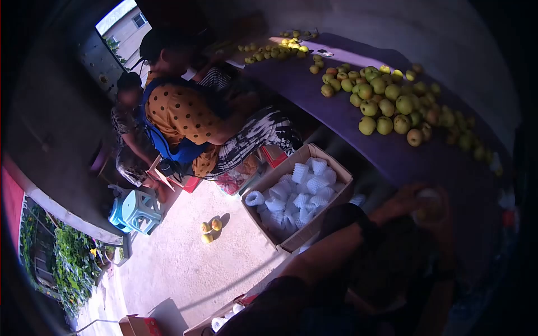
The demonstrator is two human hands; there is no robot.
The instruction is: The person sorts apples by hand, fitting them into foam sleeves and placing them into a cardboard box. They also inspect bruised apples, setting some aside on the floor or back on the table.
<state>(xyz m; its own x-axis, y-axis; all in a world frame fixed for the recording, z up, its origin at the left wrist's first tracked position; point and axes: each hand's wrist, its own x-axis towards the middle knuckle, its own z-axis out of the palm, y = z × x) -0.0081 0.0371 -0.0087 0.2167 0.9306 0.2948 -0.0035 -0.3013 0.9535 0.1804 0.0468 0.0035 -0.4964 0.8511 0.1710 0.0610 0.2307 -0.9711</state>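
In the dim lower right, my left hand reaches in from the left and closes on a round yellowish apple with a pale foam net sleeve at its top. My right hand is wrapped round the other side of it; shadow hides most of those fingers. Beyond my hands, many yellow-green apples lie heaped on a purple-covered table. Left of my forearm stands an open cardboard box filled with white foam net sleeves.
A person in a dotted orange top sits beyond the box, with another person farther back. Blue plastic stools stand by the wall. Three apples lie on the sunlit floor. Another carton sits at the bottom edge.
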